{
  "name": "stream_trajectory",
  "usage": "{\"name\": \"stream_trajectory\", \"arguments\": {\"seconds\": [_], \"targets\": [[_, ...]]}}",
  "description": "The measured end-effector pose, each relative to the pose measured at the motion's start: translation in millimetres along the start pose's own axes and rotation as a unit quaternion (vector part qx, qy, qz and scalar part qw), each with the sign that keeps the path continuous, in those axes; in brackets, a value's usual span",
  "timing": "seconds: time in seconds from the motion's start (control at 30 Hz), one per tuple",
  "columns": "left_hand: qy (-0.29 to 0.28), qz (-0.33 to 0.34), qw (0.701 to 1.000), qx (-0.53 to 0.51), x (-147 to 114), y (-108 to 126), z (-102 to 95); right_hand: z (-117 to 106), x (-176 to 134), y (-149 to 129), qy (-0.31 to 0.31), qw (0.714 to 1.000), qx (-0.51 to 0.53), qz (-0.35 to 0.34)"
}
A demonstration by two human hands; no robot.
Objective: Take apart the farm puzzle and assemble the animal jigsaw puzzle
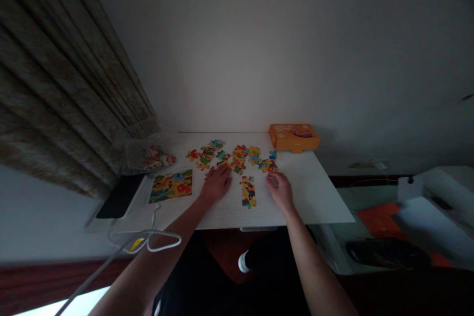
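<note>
"Where is the joined puzzle strip (pixel 249 192) from your end?"

"On the worktop (pixel 307 202), between the left hand (pixel 218 180) and the right hand (pixel 281 189), touching neither. I see its long axis running from the body toward the wall (pixel 229 59)."

"Which hand is nearer?"

"I can't call it; the gaps look alike (my feed is dim). The loose pieces (pixel 240 154) lie mostly beyond its far end."

"And the hands?"

"The left hand lies palm down, fingers stretched over loose pieces. The right hand's fingers curl by the nearest ones; I can't tell whether they grip anything."
</note>
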State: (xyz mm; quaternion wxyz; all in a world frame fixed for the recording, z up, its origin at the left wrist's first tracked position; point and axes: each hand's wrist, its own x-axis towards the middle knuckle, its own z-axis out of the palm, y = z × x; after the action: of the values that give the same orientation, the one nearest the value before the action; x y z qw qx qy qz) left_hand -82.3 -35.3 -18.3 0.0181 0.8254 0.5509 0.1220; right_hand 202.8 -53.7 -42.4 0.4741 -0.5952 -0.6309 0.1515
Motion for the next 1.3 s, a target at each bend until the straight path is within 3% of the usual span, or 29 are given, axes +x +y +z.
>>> {"name": "stream_trajectory", "arguments": {"seconds": [0.33,0.57,0.73,0.87,0.97,1.1,1.3], "targets": [[0.018,-0.029,0.999,-0.001,-8,-2,-14.4,-2,1,-3,-0.024,0.998,-0.044,-0.026],[0.002,-0.127,0.992,0.011,31,-12,-21.5,-4,-2,-14,-0.105,0.986,-0.078,-0.099],[-0.005,-0.149,0.989,0.022,56,-23,-19.7,-6,-4,-30,-0.199,0.96,-0.141,-0.135],[0.005,-0.188,0.982,0.03,67,-45,-18.7,-7,-4,-35,-0.261,0.938,-0.17,-0.152],[-0.031,-0.22,0.974,0.031,71,-71,-18.4,-8,-3,-35,-0.267,0.936,-0.173,-0.149],[-0.075,-0.18,0.981,0.017,76,-104,-19.2,-8,-3,-32,-0.269,0.94,-0.157,-0.142],[-0.065,-0.17,0.983,-0.028,84,-126,-25.9,-8,-3,-32,-0.271,0.942,-0.144,-0.137]]}}
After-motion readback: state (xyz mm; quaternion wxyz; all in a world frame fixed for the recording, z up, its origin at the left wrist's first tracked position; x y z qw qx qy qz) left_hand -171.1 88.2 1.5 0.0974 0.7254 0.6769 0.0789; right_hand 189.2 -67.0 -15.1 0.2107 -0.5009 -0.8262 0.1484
